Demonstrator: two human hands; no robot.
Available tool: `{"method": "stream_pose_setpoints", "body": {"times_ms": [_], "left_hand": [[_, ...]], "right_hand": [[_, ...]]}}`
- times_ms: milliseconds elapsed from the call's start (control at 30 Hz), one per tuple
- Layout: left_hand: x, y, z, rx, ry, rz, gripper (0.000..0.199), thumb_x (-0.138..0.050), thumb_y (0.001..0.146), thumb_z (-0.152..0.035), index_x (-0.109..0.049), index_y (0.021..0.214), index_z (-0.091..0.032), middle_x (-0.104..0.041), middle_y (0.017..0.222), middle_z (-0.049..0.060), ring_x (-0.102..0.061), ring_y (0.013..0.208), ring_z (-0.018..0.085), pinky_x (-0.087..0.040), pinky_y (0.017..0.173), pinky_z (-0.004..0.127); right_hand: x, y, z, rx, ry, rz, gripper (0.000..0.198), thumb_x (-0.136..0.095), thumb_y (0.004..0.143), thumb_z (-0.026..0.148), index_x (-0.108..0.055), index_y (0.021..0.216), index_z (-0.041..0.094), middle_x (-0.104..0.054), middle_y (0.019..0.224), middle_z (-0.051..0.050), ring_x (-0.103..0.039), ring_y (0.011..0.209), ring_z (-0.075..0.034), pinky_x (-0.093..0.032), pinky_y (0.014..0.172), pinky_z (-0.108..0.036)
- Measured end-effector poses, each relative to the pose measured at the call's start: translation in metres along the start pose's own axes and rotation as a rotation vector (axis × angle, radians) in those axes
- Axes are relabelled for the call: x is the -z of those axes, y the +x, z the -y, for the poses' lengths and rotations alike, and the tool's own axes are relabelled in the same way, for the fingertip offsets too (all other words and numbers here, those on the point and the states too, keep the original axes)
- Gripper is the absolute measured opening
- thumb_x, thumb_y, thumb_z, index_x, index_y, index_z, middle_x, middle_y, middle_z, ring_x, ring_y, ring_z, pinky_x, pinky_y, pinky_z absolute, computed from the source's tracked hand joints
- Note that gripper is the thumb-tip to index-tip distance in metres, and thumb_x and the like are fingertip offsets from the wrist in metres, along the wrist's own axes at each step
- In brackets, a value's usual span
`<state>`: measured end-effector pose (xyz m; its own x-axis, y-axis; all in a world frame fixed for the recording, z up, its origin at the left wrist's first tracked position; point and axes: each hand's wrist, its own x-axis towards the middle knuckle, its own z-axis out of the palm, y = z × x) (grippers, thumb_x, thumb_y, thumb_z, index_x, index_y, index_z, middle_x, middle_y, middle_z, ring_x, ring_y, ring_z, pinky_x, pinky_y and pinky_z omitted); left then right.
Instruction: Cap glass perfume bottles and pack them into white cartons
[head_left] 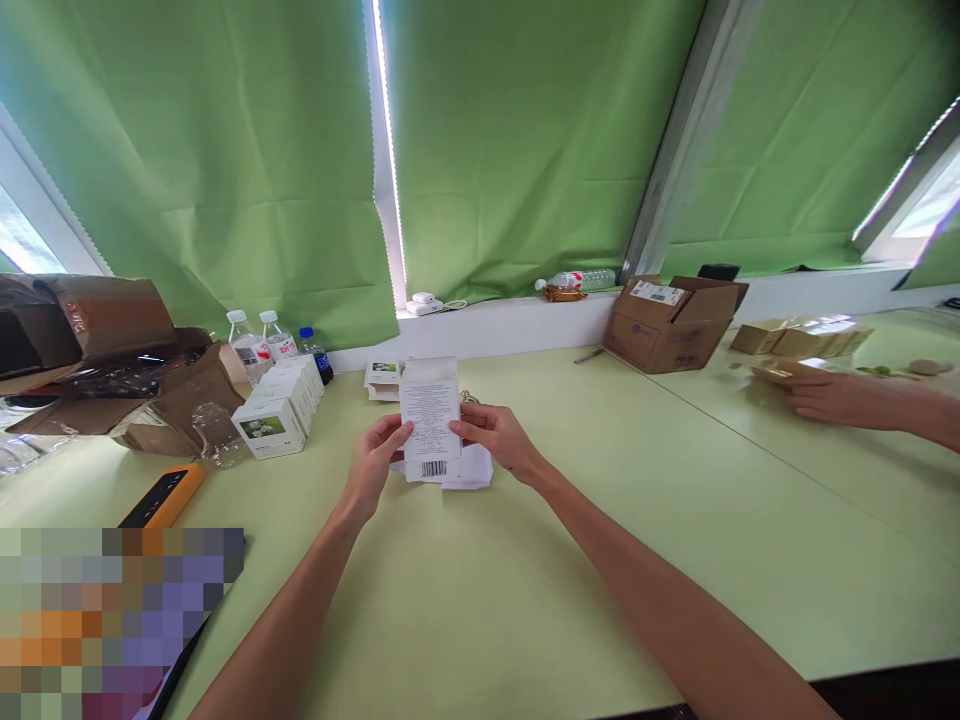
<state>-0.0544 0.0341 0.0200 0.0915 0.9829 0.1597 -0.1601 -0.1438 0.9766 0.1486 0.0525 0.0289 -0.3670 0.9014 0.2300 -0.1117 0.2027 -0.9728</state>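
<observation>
Between my two hands I hold a flat white box [430,415] upright above the table, its face covered in small print with a barcode near the bottom. My left hand [375,455] pinches its left edge, thumb on the front. My right hand [499,438] grips the right edge the same way. Behind and below it lies a white paper sheet [476,470], partly hidden. A small white carton [382,380] with a green picture stands just behind to the left. Something gold-coloured shows beside my right fingers, too small to name.
To the left are a row of white boxes [274,420], a clear plastic cup [217,435], bottles [251,345], an open cardboard box [172,400] and an orange-edged device [163,495]. A cardboard box [652,330] stands back right. At far right, another person's hand [832,395] touches packages.
</observation>
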Motion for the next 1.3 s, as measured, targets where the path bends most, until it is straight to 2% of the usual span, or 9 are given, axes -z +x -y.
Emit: {"method": "stream_pose_setpoints", "body": {"times_ms": [233, 967, 1133, 1300], "left_hand": [[-0.0013, -0.0038, -0.0037, 0.010, 0.004, 0.032, 0.044, -0.062, 0.077, -0.049, -0.065, 0.111, -0.021, -0.067, 0.113, 0.009, -0.064, 0.098, 0.027, -0.050, 0.080, 0.037], [-0.0008, -0.0026, -0.0013, 0.030, 0.002, 0.027, 0.047, -0.062, 0.077, -0.051, -0.064, 0.112, -0.019, -0.066, 0.116, 0.010, -0.064, 0.100, 0.027, -0.051, 0.074, 0.032], [-0.0010, -0.0018, 0.0000, 0.017, 0.002, 0.023, 0.043, -0.062, 0.078, -0.048, -0.065, 0.108, -0.018, -0.066, 0.114, 0.011, -0.063, 0.099, 0.027, -0.052, 0.076, 0.035], [-0.0022, -0.0004, 0.0023, 0.025, 0.019, 0.011, 0.043, -0.068, 0.073, -0.046, -0.064, 0.106, -0.019, -0.068, 0.111, 0.010, -0.064, 0.097, 0.026, -0.051, 0.081, 0.039]], "right_hand": [[0.0015, -0.0007, -0.0001, -0.020, 0.000, -0.032, 0.042, -0.072, 0.072, 0.042, -0.070, 0.107, 0.020, -0.071, 0.105, -0.007, -0.067, 0.096, -0.028, -0.054, 0.087, -0.046], [0.0026, 0.0004, -0.0013, -0.024, -0.026, -0.035, 0.041, -0.073, 0.070, 0.044, -0.071, 0.104, 0.020, -0.072, 0.103, -0.007, -0.067, 0.095, -0.028, -0.055, 0.084, -0.045], [0.0007, 0.0000, 0.0006, 0.010, -0.036, -0.045, 0.042, -0.069, 0.074, 0.044, -0.068, 0.109, 0.020, -0.071, 0.105, -0.007, -0.066, 0.096, -0.027, -0.055, 0.082, -0.043], [0.0004, -0.0001, 0.0017, 0.046, -0.046, -0.114, 0.048, -0.068, 0.076, 0.043, -0.062, 0.118, 0.021, -0.071, 0.096, -0.007, -0.067, 0.087, -0.024, -0.056, 0.078, -0.042]]}}
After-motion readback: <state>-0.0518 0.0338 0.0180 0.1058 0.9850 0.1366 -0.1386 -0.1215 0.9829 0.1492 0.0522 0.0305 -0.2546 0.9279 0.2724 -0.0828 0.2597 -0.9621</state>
